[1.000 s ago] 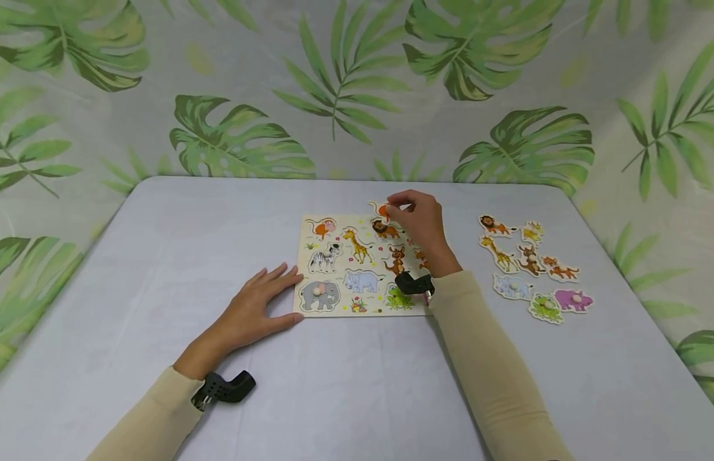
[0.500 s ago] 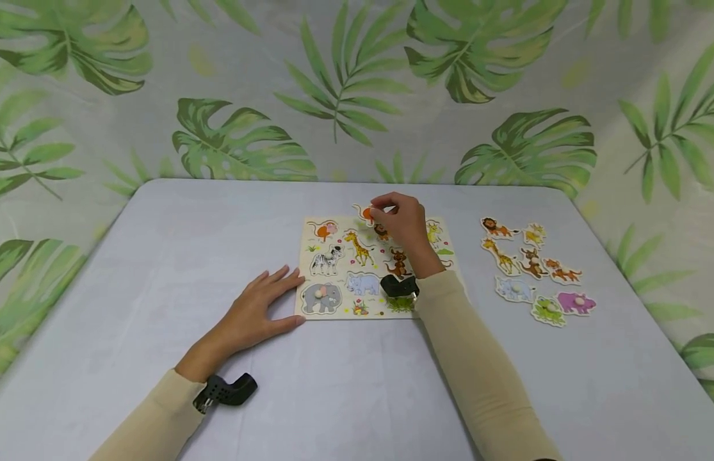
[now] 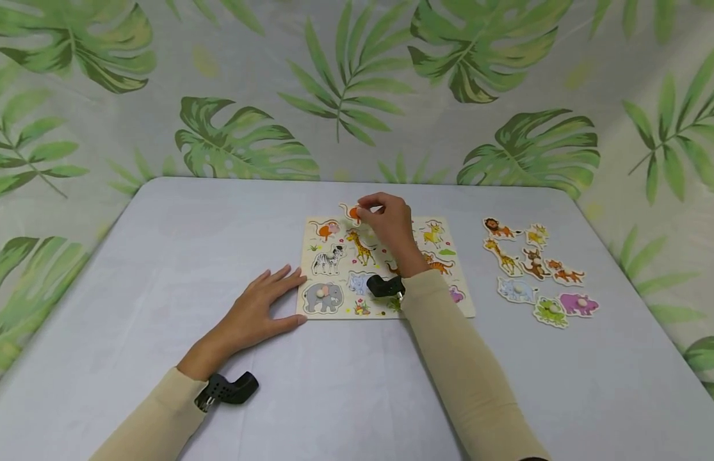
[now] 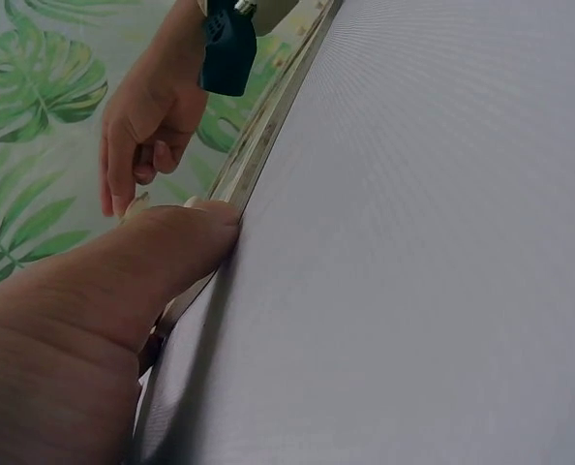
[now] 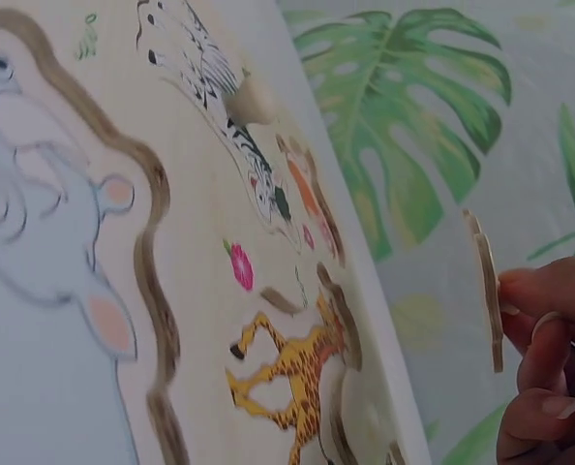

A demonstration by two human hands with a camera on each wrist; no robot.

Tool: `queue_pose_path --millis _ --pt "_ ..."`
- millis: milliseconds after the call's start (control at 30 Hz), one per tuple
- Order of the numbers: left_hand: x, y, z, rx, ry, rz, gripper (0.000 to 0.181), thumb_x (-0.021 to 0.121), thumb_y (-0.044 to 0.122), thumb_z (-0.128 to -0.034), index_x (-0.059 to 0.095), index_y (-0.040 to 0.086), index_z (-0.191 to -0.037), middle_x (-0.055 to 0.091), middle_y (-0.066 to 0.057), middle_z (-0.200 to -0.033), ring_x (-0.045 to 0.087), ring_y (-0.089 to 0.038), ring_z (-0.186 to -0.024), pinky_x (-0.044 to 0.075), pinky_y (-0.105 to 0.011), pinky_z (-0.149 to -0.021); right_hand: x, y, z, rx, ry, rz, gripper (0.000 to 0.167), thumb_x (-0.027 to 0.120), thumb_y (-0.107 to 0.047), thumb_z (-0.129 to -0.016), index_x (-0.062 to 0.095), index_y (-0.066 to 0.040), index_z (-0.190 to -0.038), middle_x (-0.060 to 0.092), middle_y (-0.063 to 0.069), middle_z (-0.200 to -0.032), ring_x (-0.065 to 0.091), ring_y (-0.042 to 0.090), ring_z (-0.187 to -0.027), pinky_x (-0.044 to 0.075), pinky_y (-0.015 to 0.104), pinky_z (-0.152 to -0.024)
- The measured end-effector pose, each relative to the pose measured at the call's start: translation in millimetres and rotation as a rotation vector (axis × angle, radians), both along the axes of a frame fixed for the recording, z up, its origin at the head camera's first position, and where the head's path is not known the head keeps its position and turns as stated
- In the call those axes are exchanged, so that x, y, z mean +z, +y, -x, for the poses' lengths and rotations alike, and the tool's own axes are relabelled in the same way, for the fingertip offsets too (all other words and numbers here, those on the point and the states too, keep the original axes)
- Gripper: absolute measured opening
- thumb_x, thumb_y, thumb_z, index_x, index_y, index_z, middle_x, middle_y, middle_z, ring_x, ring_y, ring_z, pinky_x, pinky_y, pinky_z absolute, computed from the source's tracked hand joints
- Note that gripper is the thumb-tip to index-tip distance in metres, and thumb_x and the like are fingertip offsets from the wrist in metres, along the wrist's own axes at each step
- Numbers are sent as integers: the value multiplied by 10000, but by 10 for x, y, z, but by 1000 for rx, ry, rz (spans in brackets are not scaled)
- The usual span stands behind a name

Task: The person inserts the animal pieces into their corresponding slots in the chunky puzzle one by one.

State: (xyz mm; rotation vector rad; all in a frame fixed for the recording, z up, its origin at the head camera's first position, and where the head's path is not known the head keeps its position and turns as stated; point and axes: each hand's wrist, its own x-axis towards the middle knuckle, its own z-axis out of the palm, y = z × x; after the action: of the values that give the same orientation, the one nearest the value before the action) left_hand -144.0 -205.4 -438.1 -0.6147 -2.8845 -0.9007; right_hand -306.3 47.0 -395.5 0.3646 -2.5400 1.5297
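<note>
The right hand, fingers pinching the orange monkey piece, has moved left along the far edge of the board, nearer its far-left monkey slot, while the left hand, fingers spread, touches the left edge.

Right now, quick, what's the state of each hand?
Left hand: open, touching the puzzle board's edge.
Right hand: closed, grip on the orange puzzle piece.
</note>
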Motion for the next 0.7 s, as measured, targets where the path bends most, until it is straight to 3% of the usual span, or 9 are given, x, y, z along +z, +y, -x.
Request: queue_pose_path --millis 433,700 --pt "-11 20 13 3 -5 -11 718 729 481 -815 493 183 -1424 396 -12 -1508 260 -269 -1436 136 -504 -1185 -16 -239 6 4 -31 -13 167 715 -230 -879 739 -153 -1025 698 -16 -958 602 160 -743 497 292 -607" --pt "6 12 -7 10 2 -12 712 736 466 -810 504 173 -1416 405 -29 -1503 273 -291 -1429 149 -519 -1178 -47 -385 10 47 -17 8 176 709 -224 -885 733 -132 -1034 692 -20 -958 592 158 -754 497 292 -610"
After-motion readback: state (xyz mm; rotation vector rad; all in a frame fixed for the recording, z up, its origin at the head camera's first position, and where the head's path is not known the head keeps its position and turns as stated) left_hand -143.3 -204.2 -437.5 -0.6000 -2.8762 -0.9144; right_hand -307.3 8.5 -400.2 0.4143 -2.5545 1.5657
